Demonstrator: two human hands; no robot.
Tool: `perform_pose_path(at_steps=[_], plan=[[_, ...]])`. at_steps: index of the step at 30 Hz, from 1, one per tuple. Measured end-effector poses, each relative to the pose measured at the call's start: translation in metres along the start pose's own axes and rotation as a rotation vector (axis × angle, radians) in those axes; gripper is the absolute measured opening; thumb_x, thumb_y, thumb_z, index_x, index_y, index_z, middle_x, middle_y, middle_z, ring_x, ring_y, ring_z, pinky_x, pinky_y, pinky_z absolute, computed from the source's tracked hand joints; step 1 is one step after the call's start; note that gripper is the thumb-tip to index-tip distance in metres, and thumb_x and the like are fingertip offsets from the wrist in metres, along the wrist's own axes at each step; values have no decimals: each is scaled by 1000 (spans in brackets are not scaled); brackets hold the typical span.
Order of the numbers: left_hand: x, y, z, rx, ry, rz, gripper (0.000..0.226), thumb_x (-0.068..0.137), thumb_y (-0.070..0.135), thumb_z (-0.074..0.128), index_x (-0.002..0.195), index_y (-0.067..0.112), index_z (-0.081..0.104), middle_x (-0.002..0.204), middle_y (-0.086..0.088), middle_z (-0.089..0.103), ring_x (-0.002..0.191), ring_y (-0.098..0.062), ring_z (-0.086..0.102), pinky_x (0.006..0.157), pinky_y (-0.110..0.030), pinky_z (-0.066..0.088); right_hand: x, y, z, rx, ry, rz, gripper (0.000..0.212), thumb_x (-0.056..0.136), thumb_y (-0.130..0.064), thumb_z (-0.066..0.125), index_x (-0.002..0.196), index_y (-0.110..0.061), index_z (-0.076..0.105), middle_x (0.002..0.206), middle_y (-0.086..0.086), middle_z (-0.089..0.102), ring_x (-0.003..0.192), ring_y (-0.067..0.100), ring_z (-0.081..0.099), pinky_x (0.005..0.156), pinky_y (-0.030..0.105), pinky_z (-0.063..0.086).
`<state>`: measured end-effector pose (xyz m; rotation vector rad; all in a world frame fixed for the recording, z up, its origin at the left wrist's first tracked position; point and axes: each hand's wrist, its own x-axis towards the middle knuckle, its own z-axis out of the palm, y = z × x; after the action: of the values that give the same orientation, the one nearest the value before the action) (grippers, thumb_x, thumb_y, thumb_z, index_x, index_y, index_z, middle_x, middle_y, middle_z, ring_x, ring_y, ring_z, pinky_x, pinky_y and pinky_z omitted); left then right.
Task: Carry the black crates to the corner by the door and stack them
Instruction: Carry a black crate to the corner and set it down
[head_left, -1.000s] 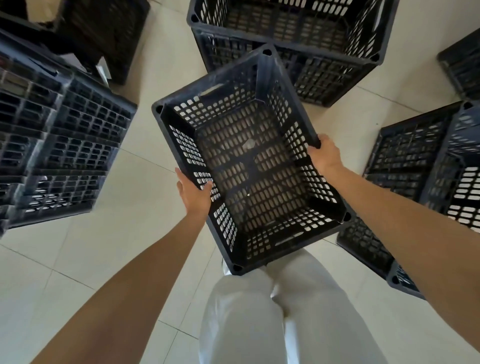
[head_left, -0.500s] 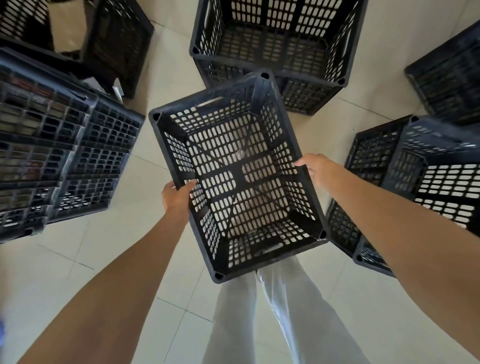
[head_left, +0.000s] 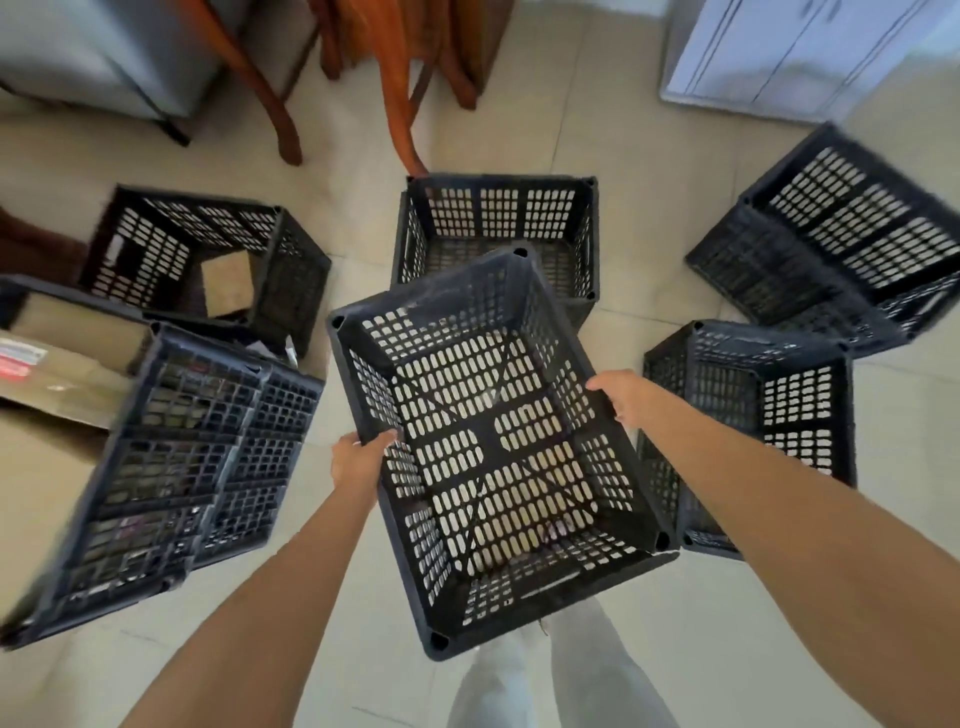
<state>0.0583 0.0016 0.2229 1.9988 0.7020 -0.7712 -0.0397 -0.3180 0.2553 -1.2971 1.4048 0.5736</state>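
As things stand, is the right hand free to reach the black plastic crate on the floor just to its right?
Probably not yet. The right hand is clamped on the rim of the carried black slotted crate, as is the left hand. The floor crate itself lies open and unobstructed beside that arm.

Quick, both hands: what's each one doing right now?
Left hand: closed on the left rim of the carried black crate.
Right hand: closed on the same crate's right rim.
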Motion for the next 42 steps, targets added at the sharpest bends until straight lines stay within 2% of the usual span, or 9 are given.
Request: perform_pose_path(at_steps=[10, 16, 18, 23, 26, 30, 33, 38, 42], plan=[[-106, 78, -27, 320, -100, 377, 46, 81, 14, 78, 120, 4, 57, 113, -16, 69, 100, -34, 68, 88, -45, 56, -125, 41, -69, 368, 198, -91, 43, 93, -5, 52, 135, 1, 43, 133, 16, 54, 117, 30, 53, 88, 37, 46], [-169, 116, -12, 569, -193, 683, 34, 80, 12, 78, 106, 5, 56, 111, -18, 69, 103, -35, 66, 91, -49, 54, -176, 84, -125, 514, 291, -101, 6, 91, 0, 51, 92, -4, 45, 108, 14, 53, 92, 25, 52, 79, 34, 44], [-192, 129, 3, 638, -228, 760, 35, 81, 20, 78, 105, 1, 60, 108, -15, 71, 101, -33, 67, 91, -48, 54, -202, 97, -141, 586, 296, -87, 11, 93, 2, 49, 83, -3, 48, 109, 12, 52, 92, 24, 53, 86, 35, 44], [-251, 148, 49, 660, -322, 857, 42, 83, 20, 76, 117, 2, 60, 115, -14, 69, 105, -30, 66, 93, -43, 54, -249, 147, -187, 713, 348, -85, 41, 95, 2, 48, 136, 1, 43, 139, 14, 49, 129, 30, 47, 98, 36, 41], [-287, 150, 85, 682, -409, 890, 42, 83, 17, 76, 119, 3, 58, 115, -15, 68, 106, -30, 66, 95, -46, 54, -268, 188, -216, 791, 412, -98, 38, 96, 4, 47, 134, 6, 42, 130, 21, 51, 125, 33, 50, 100, 37, 42], [-341, 145, 149, 789, -472, 1002, 41, 83, 22, 76, 116, 2, 62, 112, -13, 70, 103, -28, 66, 84, -32, 50, -281, 247, -257, 915, 499, -65, 5, 95, 5, 46, 98, 2, 48, 97, 19, 47, 91, 30, 51, 105, 43, 39], [-379, 133, 204, 818, -563, 1003, 45, 84, 20, 75, 121, 0, 59, 116, -15, 68, 107, -31, 65, 84, -34, 49, -288, 292, -293, 987, 556, -48, 14, 93, 6, 47, 106, 1, 47, 99, 21, 49, 97, 30, 49, 96, 43, 43], [-441, 110, 292, 838, -726, 981, 35, 88, 15, 70, 120, 2, 62, 116, -16, 68, 110, -34, 65, 99, -45, 51, -295, 360, -359, 1062, 627, -12, 31, 95, 6, 46, 126, 6, 47, 139, 27, 45, 119, 37, 52, 105, 44, 39], [-495, 96, 364, 805, -709, 1008, 32, 86, 12, 71, 116, -1, 66, 115, -16, 69, 106, -34, 66, 96, -46, 53, -292, 415, -421, 1062, 636, -8, 36, 95, 6, 47, 130, 8, 45, 131, 27, 49, 97, 30, 49, 102, 42, 42]])
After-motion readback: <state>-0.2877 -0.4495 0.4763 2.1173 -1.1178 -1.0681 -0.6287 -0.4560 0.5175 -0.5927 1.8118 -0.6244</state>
